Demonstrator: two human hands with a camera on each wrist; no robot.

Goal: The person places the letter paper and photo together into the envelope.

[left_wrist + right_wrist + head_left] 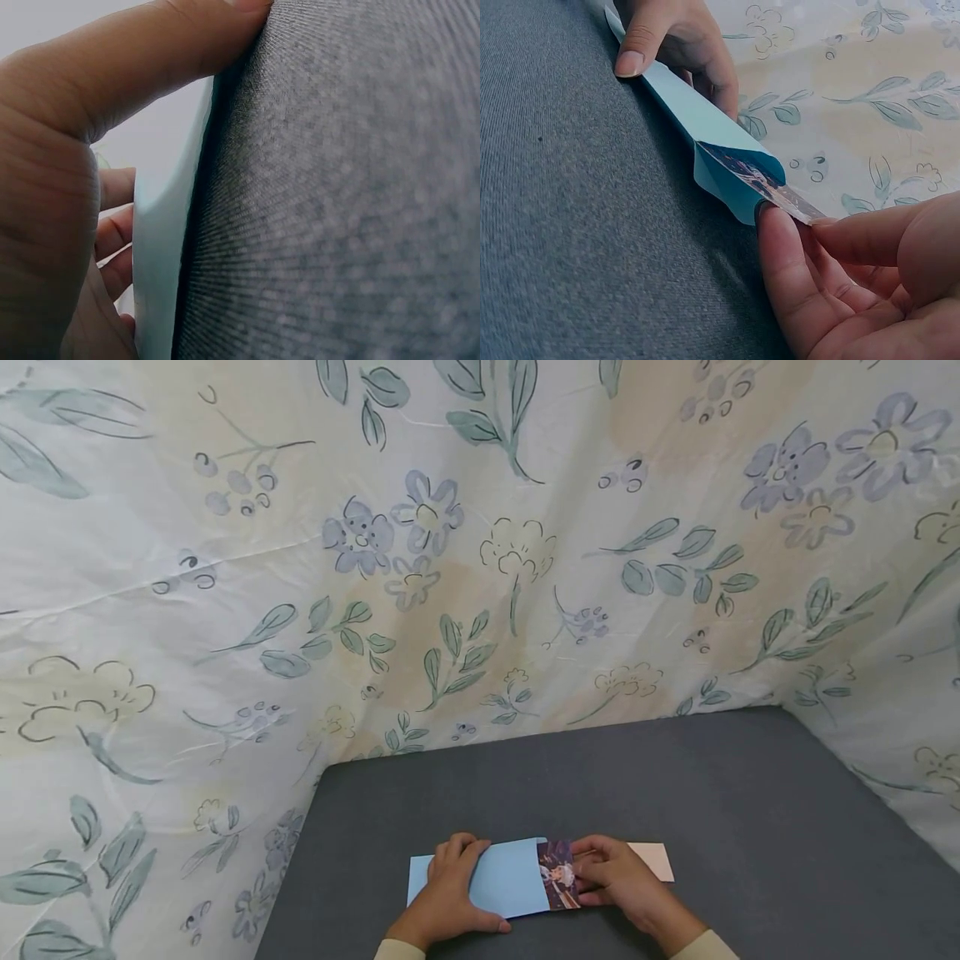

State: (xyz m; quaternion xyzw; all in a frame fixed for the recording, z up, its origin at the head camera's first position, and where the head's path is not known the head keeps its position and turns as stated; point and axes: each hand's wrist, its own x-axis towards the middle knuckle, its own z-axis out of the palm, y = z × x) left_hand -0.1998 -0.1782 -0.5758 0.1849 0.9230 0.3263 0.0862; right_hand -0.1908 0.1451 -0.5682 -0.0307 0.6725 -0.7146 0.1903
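A light blue envelope lies low over the dark table, its mouth toward the right. My left hand grips it across its width, thumb at the near edge and fingers at the far edge. The right wrist view shows the mouth of the envelope gaping, with a dark, colourful picture card partly inside. My right hand pinches the protruding end of the picture card between thumb and fingers. How far the card reaches inside is hidden.
A pale peach paper or card lies behind the right hand, partly covered by it. The table has a dark grey cloth surface. A floral fabric curtain hangs along the table's back and sides.
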